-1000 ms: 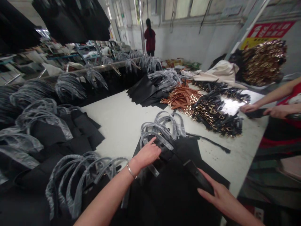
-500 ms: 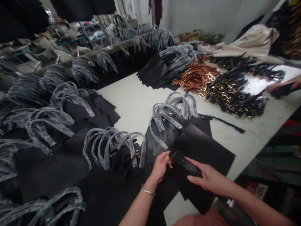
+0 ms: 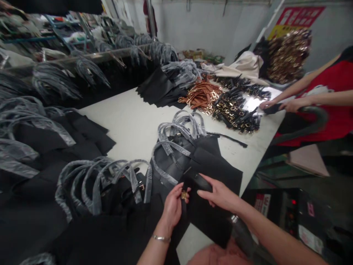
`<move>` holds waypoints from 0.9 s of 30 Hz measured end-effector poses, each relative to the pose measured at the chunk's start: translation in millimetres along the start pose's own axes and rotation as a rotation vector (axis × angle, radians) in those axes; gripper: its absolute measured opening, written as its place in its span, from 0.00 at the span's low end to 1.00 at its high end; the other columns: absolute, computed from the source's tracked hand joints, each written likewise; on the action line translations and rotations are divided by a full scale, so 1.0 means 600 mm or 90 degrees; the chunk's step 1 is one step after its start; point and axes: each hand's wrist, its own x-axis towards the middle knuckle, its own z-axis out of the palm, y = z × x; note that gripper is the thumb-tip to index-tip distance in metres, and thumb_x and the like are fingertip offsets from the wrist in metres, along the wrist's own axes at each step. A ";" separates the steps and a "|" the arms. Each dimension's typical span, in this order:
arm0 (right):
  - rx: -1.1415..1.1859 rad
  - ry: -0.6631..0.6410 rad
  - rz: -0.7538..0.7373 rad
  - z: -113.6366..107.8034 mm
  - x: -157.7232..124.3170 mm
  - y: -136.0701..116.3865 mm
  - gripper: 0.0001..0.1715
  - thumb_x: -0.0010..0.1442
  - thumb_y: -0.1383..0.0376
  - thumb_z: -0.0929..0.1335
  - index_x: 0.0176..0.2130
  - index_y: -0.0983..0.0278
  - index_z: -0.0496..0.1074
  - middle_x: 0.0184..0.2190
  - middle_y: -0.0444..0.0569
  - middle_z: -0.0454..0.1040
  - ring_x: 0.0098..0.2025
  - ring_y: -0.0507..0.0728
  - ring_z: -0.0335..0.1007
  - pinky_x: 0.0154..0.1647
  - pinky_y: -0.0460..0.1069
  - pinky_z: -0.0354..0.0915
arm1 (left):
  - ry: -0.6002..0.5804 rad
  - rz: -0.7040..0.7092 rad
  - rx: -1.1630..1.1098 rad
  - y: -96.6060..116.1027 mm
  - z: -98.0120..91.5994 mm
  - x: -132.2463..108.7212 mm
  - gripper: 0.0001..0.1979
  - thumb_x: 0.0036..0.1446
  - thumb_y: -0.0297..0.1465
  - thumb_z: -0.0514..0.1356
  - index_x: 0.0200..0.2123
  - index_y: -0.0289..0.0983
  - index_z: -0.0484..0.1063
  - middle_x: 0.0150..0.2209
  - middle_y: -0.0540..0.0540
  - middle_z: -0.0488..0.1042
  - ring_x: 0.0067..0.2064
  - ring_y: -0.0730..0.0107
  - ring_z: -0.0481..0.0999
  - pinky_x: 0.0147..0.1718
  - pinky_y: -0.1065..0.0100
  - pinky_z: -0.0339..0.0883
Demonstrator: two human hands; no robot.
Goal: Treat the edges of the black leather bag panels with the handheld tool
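Note:
My left hand (image 3: 173, 208) grips a black strap (image 3: 200, 182) near its small gold buckle (image 3: 183, 195). My right hand (image 3: 217, 193) holds the strap's other stretch, with the fingertips pressed on it. Both hands are over a black bag panel (image 3: 212, 169). A bundle of plastic-wrapped bag handles (image 3: 179, 129) lies just beyond them. A second black bag with wrapped handles (image 3: 96, 187) lies to the left of my left hand. A silver bangle (image 3: 161, 238) circles my left wrist.
The white worktable (image 3: 140, 125) carries brown leather straps (image 3: 201, 95) and black straps with gold buckles (image 3: 234, 114). Stacked black bags line the left side. A co-worker's hands (image 3: 275, 105) work at the far right edge. A machine (image 3: 286, 221) stands at the lower right.
My left hand has left the wrapped handles and now grips the strap near its buckle. The strap has been lifted between both hands. The view has swung left and back.

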 end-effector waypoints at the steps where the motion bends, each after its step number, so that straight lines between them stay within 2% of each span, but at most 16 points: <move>1: -0.013 0.018 0.001 -0.003 -0.001 0.004 0.46 0.58 0.55 0.69 0.68 0.64 0.51 0.16 0.37 0.67 0.17 0.50 0.64 0.19 0.43 0.61 | 0.000 -0.016 -0.015 -0.005 0.002 -0.001 0.15 0.50 0.27 0.65 0.43 0.31 0.74 0.33 0.43 0.75 0.26 0.76 0.68 0.24 0.74 0.63; 3: -0.039 0.012 0.013 -0.012 -0.008 0.013 0.47 0.58 0.52 0.69 0.68 0.64 0.51 0.16 0.37 0.67 0.17 0.50 0.64 0.19 0.43 0.61 | -0.003 -0.012 -0.005 -0.016 0.004 -0.001 0.13 0.47 0.26 0.67 0.39 0.30 0.75 0.30 0.46 0.73 0.24 0.79 0.65 0.24 0.75 0.60; 5: -0.064 -0.011 0.036 -0.018 -0.021 0.022 0.48 0.56 0.51 0.69 0.68 0.65 0.52 0.17 0.38 0.68 0.18 0.51 0.64 0.20 0.44 0.61 | 0.007 0.046 0.049 -0.028 0.006 0.000 0.11 0.43 0.26 0.68 0.34 0.30 0.75 0.27 0.48 0.72 0.24 0.80 0.65 0.24 0.76 0.57; 8: -0.080 -0.050 0.066 -0.015 -0.040 0.029 0.49 0.56 0.51 0.69 0.68 0.66 0.52 0.17 0.37 0.67 0.18 0.51 0.64 0.19 0.44 0.59 | 0.052 0.154 0.111 -0.044 0.010 0.002 0.15 0.40 0.26 0.68 0.35 0.31 0.75 0.30 0.46 0.76 0.29 0.75 0.71 0.30 0.74 0.61; 10: -0.076 -0.071 0.076 -0.006 -0.044 0.030 0.49 0.56 0.51 0.69 0.68 0.66 0.51 0.17 0.37 0.66 0.17 0.50 0.63 0.18 0.43 0.58 | 0.068 0.198 0.131 -0.052 0.013 0.005 0.17 0.39 0.25 0.67 0.37 0.33 0.75 0.33 0.45 0.78 0.33 0.71 0.74 0.35 0.71 0.64; 12: -0.067 -0.092 0.084 0.006 -0.036 0.030 0.49 0.56 0.52 0.69 0.68 0.66 0.51 0.17 0.37 0.66 0.17 0.50 0.63 0.18 0.43 0.58 | 0.071 0.232 0.166 -0.056 0.014 0.008 0.16 0.38 0.23 0.65 0.36 0.33 0.76 0.33 0.45 0.78 0.34 0.69 0.75 0.36 0.70 0.65; 14: -0.057 -0.096 0.076 0.015 -0.021 0.030 0.49 0.56 0.52 0.69 0.68 0.67 0.51 0.17 0.37 0.66 0.17 0.50 0.63 0.18 0.44 0.59 | 0.075 0.247 0.197 -0.056 0.012 0.011 0.15 0.37 0.22 0.64 0.34 0.34 0.76 0.31 0.46 0.78 0.33 0.69 0.74 0.34 0.70 0.64; 19: -0.075 -0.005 0.031 0.010 -0.002 0.030 0.48 0.57 0.51 0.68 0.68 0.67 0.51 0.14 0.36 0.66 0.17 0.52 0.64 0.19 0.44 0.59 | 0.101 0.222 0.192 -0.054 0.003 0.019 0.20 0.36 0.23 0.66 0.38 0.34 0.72 0.28 0.49 0.76 0.29 0.71 0.73 0.31 0.71 0.63; 22: -0.074 -0.095 0.077 0.002 -0.012 0.026 0.49 0.56 0.53 0.69 0.68 0.67 0.51 0.17 0.37 0.66 0.17 0.50 0.63 0.19 0.43 0.58 | 0.107 0.235 0.214 -0.058 -0.005 0.022 0.22 0.38 0.24 0.67 0.40 0.35 0.69 0.25 0.52 0.73 0.27 0.72 0.71 0.29 0.72 0.61; 24: -0.062 -0.141 0.093 0.004 -0.013 0.023 0.49 0.55 0.53 0.69 0.68 0.67 0.51 0.19 0.37 0.66 0.17 0.49 0.63 0.19 0.43 0.59 | 0.092 0.237 0.265 -0.061 -0.010 0.021 0.18 0.41 0.24 0.65 0.39 0.35 0.70 0.26 0.51 0.73 0.28 0.72 0.71 0.29 0.72 0.61; 25: -0.060 -0.133 0.088 0.007 -0.009 0.023 0.49 0.55 0.53 0.69 0.68 0.67 0.51 0.19 0.37 0.66 0.17 0.49 0.63 0.19 0.44 0.59 | 0.087 0.234 0.307 -0.061 -0.012 0.019 0.16 0.42 0.23 0.64 0.38 0.35 0.70 0.27 0.50 0.74 0.29 0.71 0.72 0.30 0.71 0.62; 27: -0.070 -0.061 0.064 0.010 0.004 0.023 0.49 0.56 0.52 0.68 0.68 0.67 0.51 0.16 0.36 0.66 0.17 0.51 0.64 0.19 0.44 0.60 | 0.090 0.249 0.439 -0.052 -0.014 0.014 0.18 0.44 0.21 0.62 0.41 0.36 0.71 0.31 0.48 0.75 0.33 0.67 0.73 0.34 0.68 0.65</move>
